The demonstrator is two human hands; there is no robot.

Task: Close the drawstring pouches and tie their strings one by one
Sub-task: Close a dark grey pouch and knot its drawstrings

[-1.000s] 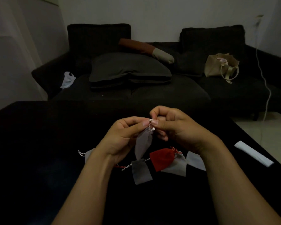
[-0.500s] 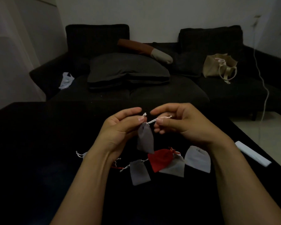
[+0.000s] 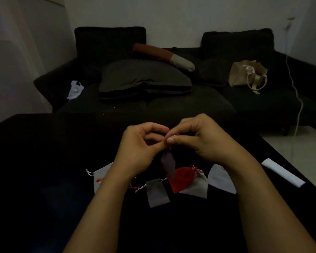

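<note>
A small grey drawstring pouch (image 3: 167, 163) hangs in the air over the black table (image 3: 44, 161). My left hand (image 3: 140, 150) and my right hand (image 3: 199, 139) meet above it, fingertips together, pinching its white strings at the pouch's mouth. Below on the table lie a grey pouch (image 3: 156, 192), a red pouch (image 3: 181, 178) on top of a pale grey pouch (image 3: 197, 187), a white pouch (image 3: 220, 178) to the right, and a pale pouch (image 3: 100, 177) partly hidden behind my left wrist.
A white folded strip (image 3: 283, 173) lies near the table's right edge. Behind the table stands a dark sofa (image 3: 153, 106) with cushions, a beige tote bag (image 3: 248, 74) and a white plastic bag (image 3: 74, 89). A white cable (image 3: 297, 99) hangs at the right.
Half a second ago my hands were apart, with the string stretched between them. They have come back together above the pouch's mouth, and the pouch hangs lower.
</note>
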